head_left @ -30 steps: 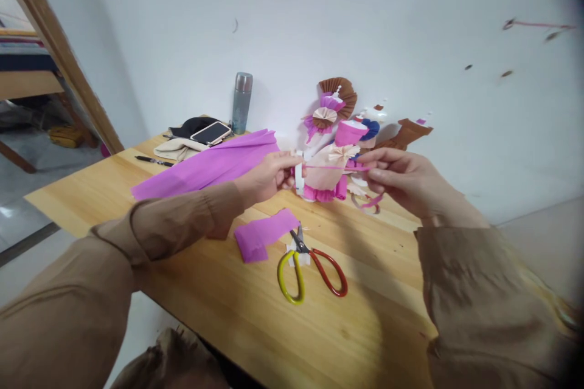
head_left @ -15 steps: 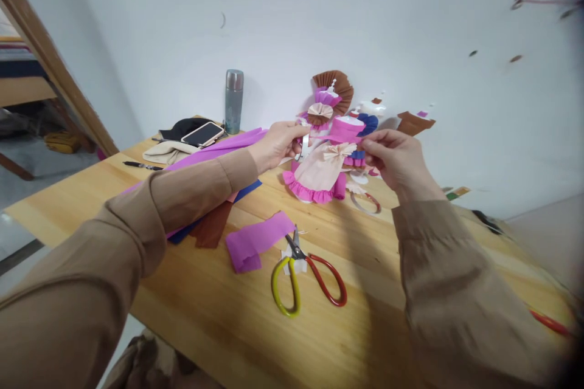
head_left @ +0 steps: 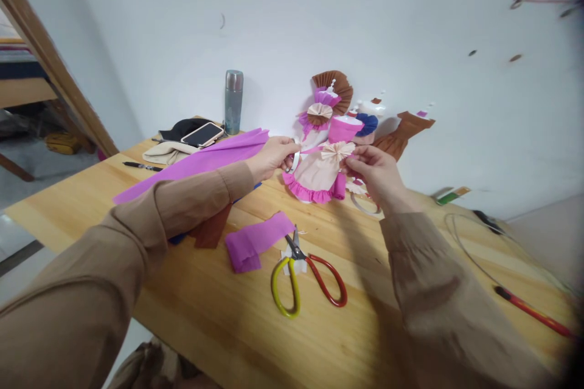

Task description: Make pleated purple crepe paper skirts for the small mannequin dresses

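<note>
My left hand (head_left: 276, 157) is closed on one end of a narrow pink crepe paper strip (head_left: 312, 150). A white ring, perhaps a roll of tape (head_left: 295, 163), also hangs at its fingers. My right hand (head_left: 371, 167) pinches near the right side of the beige pleated bow (head_left: 337, 152); the strip runs toward it, partly hidden behind the bow. Behind the strip leans a miniature dress form in a paper dress, with a pink bodice (head_left: 345, 129), a beige skirt (head_left: 314, 171) and a pink ruffled hem (head_left: 310, 195).
Open scissors (head_left: 297, 253) lie in front, touching a purple crepe piece (head_left: 250, 243). Purple paper (head_left: 196, 167), a phone (head_left: 203, 134) and a flask (head_left: 234, 102) are at left. More dressed forms, one with a brown dress (head_left: 401, 134), lean on the wall. A red-handled tool (head_left: 533, 311) lies right.
Both hands have moved down and a little left, bringing the pink strip from the bodice to the bow and upper skirt. The brown dress and red-handled tool show more fully.
</note>
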